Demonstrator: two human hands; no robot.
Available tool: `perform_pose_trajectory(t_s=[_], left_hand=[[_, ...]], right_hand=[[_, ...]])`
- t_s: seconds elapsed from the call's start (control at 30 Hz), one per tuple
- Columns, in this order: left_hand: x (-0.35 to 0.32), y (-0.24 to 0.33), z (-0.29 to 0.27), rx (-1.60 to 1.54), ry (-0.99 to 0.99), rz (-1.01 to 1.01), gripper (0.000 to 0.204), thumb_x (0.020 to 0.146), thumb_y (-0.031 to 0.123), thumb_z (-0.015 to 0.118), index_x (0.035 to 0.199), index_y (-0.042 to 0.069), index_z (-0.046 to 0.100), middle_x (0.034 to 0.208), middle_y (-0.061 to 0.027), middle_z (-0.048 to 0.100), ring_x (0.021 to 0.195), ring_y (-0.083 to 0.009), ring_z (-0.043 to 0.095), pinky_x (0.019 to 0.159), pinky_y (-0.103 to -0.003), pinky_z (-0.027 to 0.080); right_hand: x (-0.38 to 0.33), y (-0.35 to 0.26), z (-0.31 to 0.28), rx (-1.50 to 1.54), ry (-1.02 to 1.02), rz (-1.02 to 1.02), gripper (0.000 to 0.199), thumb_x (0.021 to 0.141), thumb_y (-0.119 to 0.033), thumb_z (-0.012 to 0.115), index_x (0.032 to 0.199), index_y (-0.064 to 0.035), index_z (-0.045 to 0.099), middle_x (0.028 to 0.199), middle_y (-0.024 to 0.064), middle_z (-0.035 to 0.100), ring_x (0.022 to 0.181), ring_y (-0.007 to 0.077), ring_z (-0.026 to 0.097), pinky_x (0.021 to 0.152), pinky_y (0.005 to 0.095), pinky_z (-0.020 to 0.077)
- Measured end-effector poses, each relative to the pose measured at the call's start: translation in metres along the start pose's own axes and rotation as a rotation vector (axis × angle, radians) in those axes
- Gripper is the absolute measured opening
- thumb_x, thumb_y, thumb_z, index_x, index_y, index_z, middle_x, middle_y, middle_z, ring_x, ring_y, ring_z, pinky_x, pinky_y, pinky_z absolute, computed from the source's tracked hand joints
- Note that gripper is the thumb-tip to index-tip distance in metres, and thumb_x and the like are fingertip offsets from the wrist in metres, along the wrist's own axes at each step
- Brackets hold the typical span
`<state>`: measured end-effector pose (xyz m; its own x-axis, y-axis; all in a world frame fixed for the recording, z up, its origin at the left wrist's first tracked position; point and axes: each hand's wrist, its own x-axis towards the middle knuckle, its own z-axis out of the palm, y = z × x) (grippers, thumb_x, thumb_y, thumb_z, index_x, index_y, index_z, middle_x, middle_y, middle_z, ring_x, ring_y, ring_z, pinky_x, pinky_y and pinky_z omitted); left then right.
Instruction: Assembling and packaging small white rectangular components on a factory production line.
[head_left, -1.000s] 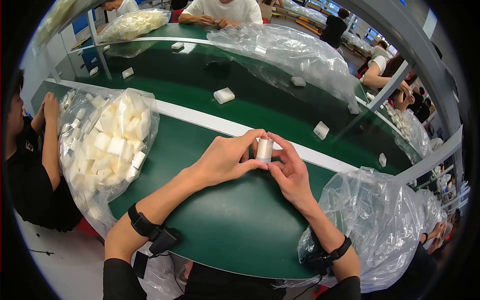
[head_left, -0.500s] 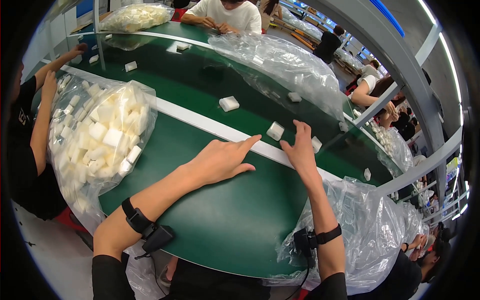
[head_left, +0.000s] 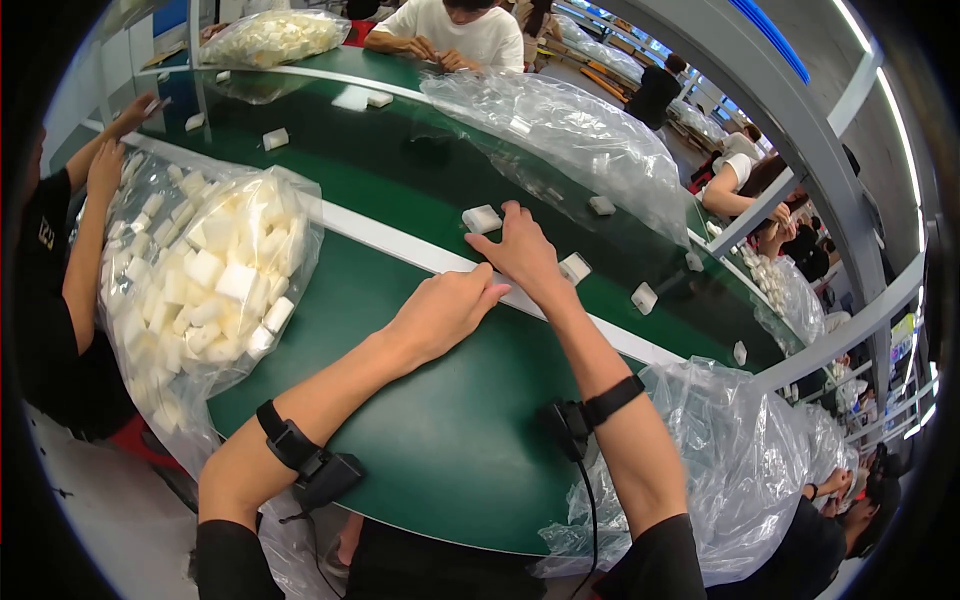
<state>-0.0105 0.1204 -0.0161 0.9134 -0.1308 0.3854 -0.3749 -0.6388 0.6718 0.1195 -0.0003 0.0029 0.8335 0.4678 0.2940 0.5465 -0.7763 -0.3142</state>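
Note:
Over the green belt (head_left: 400, 200), my right hand (head_left: 522, 252) reaches with its fingers apart. Its fingertips are beside a small white block (head_left: 482, 219); whether they touch it I cannot tell. Just right of that wrist lies a second white block (head_left: 576, 268), partly covered by the arm. My left hand (head_left: 445, 308) is closed at the near edge of the white rail (head_left: 385, 242), thumb and forefinger curled together. Anything inside that hand is hidden. Farther right on the belt rests another white block (head_left: 644, 298).
A clear bag full of cream-white blocks (head_left: 215, 280) stands at my left. Crumpled clear plastic (head_left: 710, 460) lies by my right forearm, more plastic (head_left: 560, 130) across the belt. A grey metal frame (head_left: 850, 200) arches at right. Co-workers sit at left, opposite and right.
My right hand has moved left to the small white block. My left hand's forefinger, stretched out before, has curled in. The blocks on the belt have shifted rightward.

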Motion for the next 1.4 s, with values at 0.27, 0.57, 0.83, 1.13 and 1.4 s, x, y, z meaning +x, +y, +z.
perform_pose_trajectory(t_s=[0.27,0.57,0.83,1.13,1.4], left_hand=[[0.010,-0.005,0.005,-0.632,0.324,-0.260,0.045,0.105,0.034,0.055,0.135,0.005,0.038,0.108,-0.0104,0.057,0.067,-0.0152,0.064,0.043,-0.023,0.047],[0.017,-0.020,0.005,-0.614,-0.035,-0.194,0.038,0.104,0.027,0.059,0.136,0.006,0.056,0.115,-0.0014,0.066,0.105,-0.0086,0.060,0.092,-0.024,0.047],[0.013,-0.026,0.006,-0.535,-0.069,-0.237,0.043,0.107,0.031,0.054,0.141,0.005,0.052,0.097,-0.0057,0.070,0.065,-0.0047,0.060,0.054,-0.017,0.040],[0.015,-0.026,0.003,-0.442,-0.111,-0.203,0.041,0.106,0.035,0.053,0.137,0.009,0.058,0.095,-0.0015,0.069,0.065,-0.0024,0.058,0.056,-0.016,0.038],[0.016,-0.040,0.009,-0.376,-0.097,-0.208,0.041,0.105,0.037,0.053,0.136,0.011,0.060,0.094,-0.0008,0.069,0.063,-0.0020,0.057,0.055,-0.016,0.037]], right_hand=[[-0.020,-0.001,-0.018,0.214,0.115,0.009,0.054,0.080,-0.033,0.075,0.121,-0.0039,0.057,0.118,0.0174,0.066,0.106,0.0392,0.066,0.086,0.0476,0.0549],[-0.126,-0.055,-0.073,-0.032,0.017,-0.168,0.052,0.079,-0.021,0.079,0.119,0.0023,0.055,0.107,0.0144,0.064,0.098,0.0326,0.065,0.076,0.0435,0.0541],[-0.314,-0.045,-0.189,-0.190,-0.236,0.196,0.038,0.093,-0.023,0.070,0.118,0.0009,0.056,0.105,0.0124,0.063,0.095,0.0301,0.065,0.077,0.0400,0.0537],[-0.464,0.001,-0.186,-0.452,-0.157,0.725,0.021,0.096,-0.016,0.065,0.109,-0.0004,0.057,0.095,0.0157,0.061,0.073,0.0366,0.065,0.062,0.0421,0.0525],[-0.472,0.003,-0.191,-0.666,0.048,1.012,0.052,0.093,-0.016,0.069,0.138,0.0021,0.049,0.129,0.0198,0.059,0.094,0.0386,0.069,0.073,0.0412,0.0571]])
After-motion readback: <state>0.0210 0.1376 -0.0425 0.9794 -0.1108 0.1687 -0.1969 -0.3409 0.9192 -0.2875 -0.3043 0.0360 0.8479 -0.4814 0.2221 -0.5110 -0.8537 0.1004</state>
